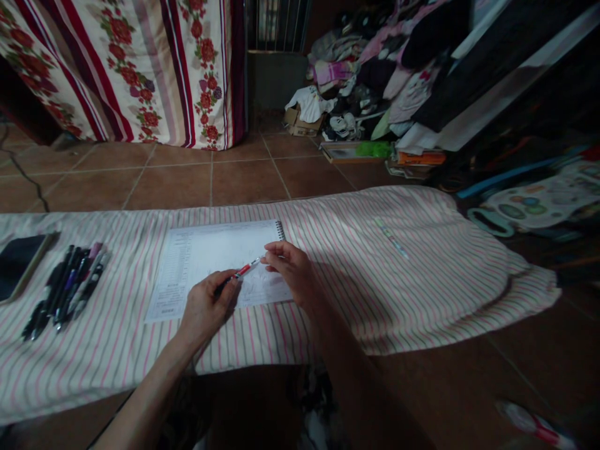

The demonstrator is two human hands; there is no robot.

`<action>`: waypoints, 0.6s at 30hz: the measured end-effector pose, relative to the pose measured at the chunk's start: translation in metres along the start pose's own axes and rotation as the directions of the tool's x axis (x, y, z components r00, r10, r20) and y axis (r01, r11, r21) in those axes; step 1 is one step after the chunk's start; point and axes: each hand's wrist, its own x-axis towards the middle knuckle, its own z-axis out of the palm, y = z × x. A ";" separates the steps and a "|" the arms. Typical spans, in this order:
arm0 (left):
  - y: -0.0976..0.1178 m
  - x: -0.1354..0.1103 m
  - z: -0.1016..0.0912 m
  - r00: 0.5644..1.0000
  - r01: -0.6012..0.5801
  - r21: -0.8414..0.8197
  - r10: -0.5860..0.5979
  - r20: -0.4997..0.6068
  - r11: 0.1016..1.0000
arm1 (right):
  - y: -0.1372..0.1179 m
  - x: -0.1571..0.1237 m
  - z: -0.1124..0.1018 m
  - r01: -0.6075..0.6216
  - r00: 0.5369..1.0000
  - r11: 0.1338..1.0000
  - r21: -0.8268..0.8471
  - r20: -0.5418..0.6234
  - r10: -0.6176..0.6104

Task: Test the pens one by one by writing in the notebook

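A spiral notebook (206, 256) lies open on a striped cloth (412, 262) spread over the tiled floor. My left hand (206, 306) is closed around the dark end of a red and white pen (241, 272) above the page. My right hand (290, 269) pinches the pen's other tip, fingers pressed together. Both hands hover over the notebook's lower right part.
A row of several dark pens (65, 290) lies on the cloth at the left, beside a dark phone (19, 262). A floral curtain (140, 69) hangs at the back left. Piled clothes and boxes (365, 81) fill the back right; toys (539, 200) lie at the right.
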 end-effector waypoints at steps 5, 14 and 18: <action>0.000 0.000 0.000 1.000 -0.015 0.013 0.014 0.004 1.000 | 0.000 0.000 0.000 0.010 1.000 1.000 0.004 0.006 -0.011; 0.000 0.000 0.000 0.999 -0.035 0.052 0.035 0.013 0.998 | 0.010 0.004 -0.003 0.044 0.999 0.999 -0.007 0.011 -0.044; -0.001 0.000 -0.001 0.999 -0.048 0.040 0.047 0.027 0.998 | 0.011 0.006 -0.005 0.036 0.999 0.999 -0.031 0.017 -0.036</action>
